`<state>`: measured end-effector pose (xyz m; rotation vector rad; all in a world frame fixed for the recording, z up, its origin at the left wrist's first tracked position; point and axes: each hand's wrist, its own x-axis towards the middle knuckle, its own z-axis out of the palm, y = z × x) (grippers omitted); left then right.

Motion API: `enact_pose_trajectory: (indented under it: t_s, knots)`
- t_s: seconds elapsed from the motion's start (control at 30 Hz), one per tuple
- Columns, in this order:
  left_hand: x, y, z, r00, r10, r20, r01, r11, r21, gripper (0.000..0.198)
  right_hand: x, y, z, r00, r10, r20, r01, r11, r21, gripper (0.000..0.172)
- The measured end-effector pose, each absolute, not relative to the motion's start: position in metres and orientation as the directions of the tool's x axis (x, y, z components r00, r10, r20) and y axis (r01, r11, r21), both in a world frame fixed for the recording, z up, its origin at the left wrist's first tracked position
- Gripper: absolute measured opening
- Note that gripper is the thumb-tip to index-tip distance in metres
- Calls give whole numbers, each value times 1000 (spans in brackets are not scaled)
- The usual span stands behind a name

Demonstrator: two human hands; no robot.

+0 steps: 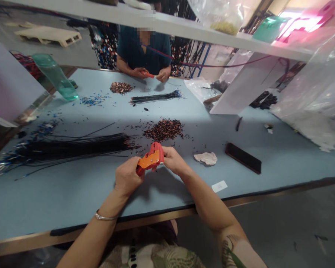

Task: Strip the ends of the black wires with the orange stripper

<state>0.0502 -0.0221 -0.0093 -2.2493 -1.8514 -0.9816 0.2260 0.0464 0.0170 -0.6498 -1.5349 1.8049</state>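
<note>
Above the near edge of the worktop (58, 201), toward its middle, you hold an orange-and-red hand tool (151, 159) between both hands. Your left hand (127, 178) is closed around its lower handle; your right hand (173, 159) grips its upper end, fingers curled over the red head. Just beyond the tool lies a pile of small copper-coloured bits (164, 129), and to the left of that a bundle of black wires (72, 147) stretches toward the left edge. A crumpled tissue (206, 158) and a dark phone (243, 158) lie to the right. At the far edge, another person's hands (152, 73) hold a red tool.
</note>
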Motion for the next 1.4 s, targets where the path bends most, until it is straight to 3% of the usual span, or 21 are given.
enact_pose_trajectory:
  t_s: [0.3, 0.43, 0.57, 0.7, 0.8, 0.9, 1.2, 1.4]
  knots:
    - [48, -24, -10, 57, 856, 514, 889, -278, 364, 16, 222, 44, 27, -663, 747, 52, -230, -137, -963, 45]
    - [49, -20, -3, 7, 898, 439, 838, -245, 488, 15, 223, 46, 28, -629, 777, 28, -168, -102, -980, 33]
    - [48, -16, 9, -1, 975, 222, 584, -180, 791, 22, 227, 51, 26, -516, 855, 53, -121, -12, -993, 18]
    - [47, -19, 15, 161, 986, -38, 83, 24, 996, 31, 233, 55, 28, -455, 882, 121, -111, 78, -991, 16]
    - [49, -22, 15, 290, 952, -100, -241, 174, 955, 35, 236, 55, 32, -419, 894, 158, -65, 143, -988, 15]
    - [49, -23, 16, 356, 925, -132, -377, 271, 886, 35, 238, 53, 36, -385, 901, 200, -17, 210, -978, 15]
    - [50, -22, 14, 439, 881, -174, -421, 373, 827, 36, 232, 50, 35, -336, 840, 426, 69, 472, -879, 11]
    - [52, -22, 11, 469, 868, -161, -419, 379, 825, 38, 232, 52, 34, -345, 806, 480, 114, 544, -831, 10]
